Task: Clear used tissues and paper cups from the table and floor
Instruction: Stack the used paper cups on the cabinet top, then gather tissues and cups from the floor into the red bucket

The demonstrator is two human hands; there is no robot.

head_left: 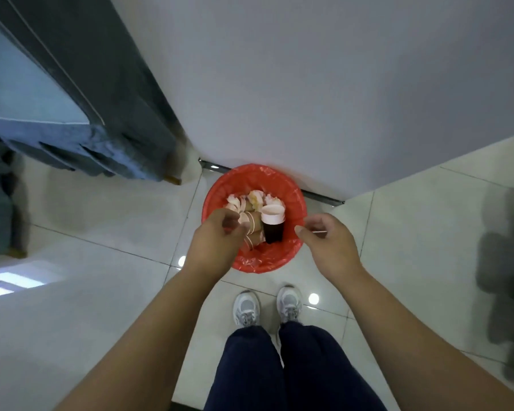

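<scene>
Cups (258, 223) lie binned beneath left hand (217, 235).

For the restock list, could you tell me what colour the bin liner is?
Red; the bin liner shows clearly in the head view.

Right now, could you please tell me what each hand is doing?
Left hand: loosely curled above the red-lined bin, apparently empty.
Right hand: loosely curled, apparently empty.

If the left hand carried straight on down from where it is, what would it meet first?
Probably the brown paper cups lying among crumpled tissues in the red-lined bin. The left hand hangs curled over the bin's left side; depth is unclear from this top-down view.
</scene>
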